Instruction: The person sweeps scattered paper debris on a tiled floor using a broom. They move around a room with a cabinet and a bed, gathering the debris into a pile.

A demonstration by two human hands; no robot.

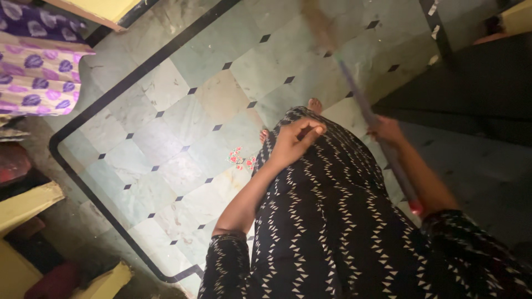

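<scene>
Broom handle: 1 long thin stick, long axis running from beside the dress, near the right hip, up and away over the tiled floor; far end blurred.
Right hand: fingers wrapped round the handle at mid-length, the stick passing straight through the grip.
Left hand: fingers loosely curled, holding nothing, resting on the dress, apart from the handle.
Nearer hand: right.
</scene>
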